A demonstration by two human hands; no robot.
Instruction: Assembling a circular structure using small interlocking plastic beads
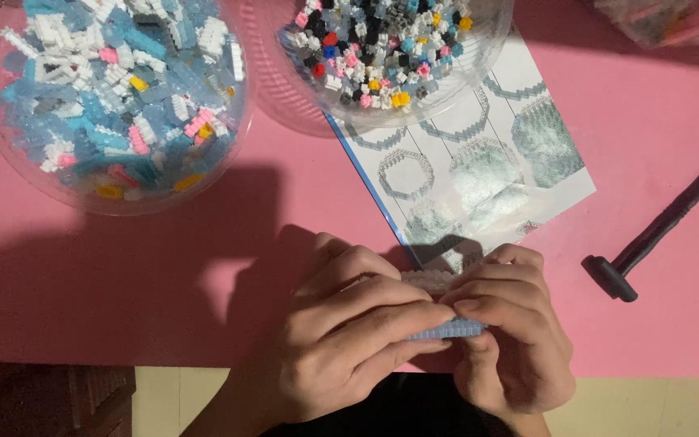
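studded pale-blue brick slab (446,327) between hands (414,332)

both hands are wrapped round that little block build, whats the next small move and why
Probably press the pale blue block piece together with the fingertips: both the left hand and right hand already pinch it over the pink mat, with the instruction sheet open just above.

Bricks (115,105): glossy plastic, studded. Tubs (240,121): clear, shiny plastic. Sheet (479,162): smooth printed paper, slight sheen. Mat (657,121): pink, matt, smooth. Tool (649,239): black, matt plastic. Slab (451,328) between both hands: pale blue plastic, ribbed edge.
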